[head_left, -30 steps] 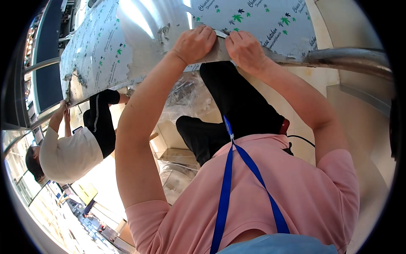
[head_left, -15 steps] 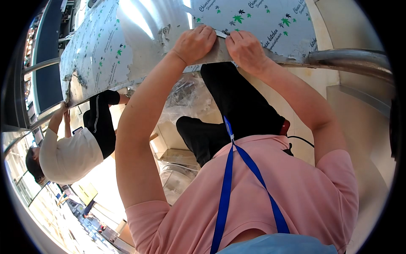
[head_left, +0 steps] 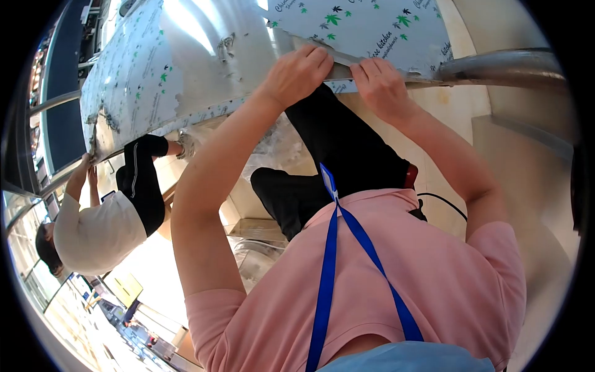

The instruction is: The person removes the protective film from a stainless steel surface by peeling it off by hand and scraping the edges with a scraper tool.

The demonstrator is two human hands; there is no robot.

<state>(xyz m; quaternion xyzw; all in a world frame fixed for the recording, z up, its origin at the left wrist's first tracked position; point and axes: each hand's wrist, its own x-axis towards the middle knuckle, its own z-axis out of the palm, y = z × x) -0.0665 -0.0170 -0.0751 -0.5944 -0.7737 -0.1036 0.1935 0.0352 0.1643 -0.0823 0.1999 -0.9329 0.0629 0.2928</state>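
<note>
Pale film strip (head_left: 343, 59) slants crosswise, pinched by fingers (head_left: 318, 57) of left hand (head_left: 299, 75) and right hand (head_left: 384, 88).

A workshop-like workplace, shown by a metal panel (head_left: 207, 80) in printed film (head_left: 372, 34), a metal rail (head_left: 508, 67) and a co-worker (head_left: 99, 239).

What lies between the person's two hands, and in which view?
In the head view, a narrow pale strip lies between the left hand and right hand, along the edge of the leaf-printed sheet.

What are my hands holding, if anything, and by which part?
Your left hand and right hand appear to pinch the leaf-printed film by its lifted near edge; the exact grip is partly hidden.
</note>
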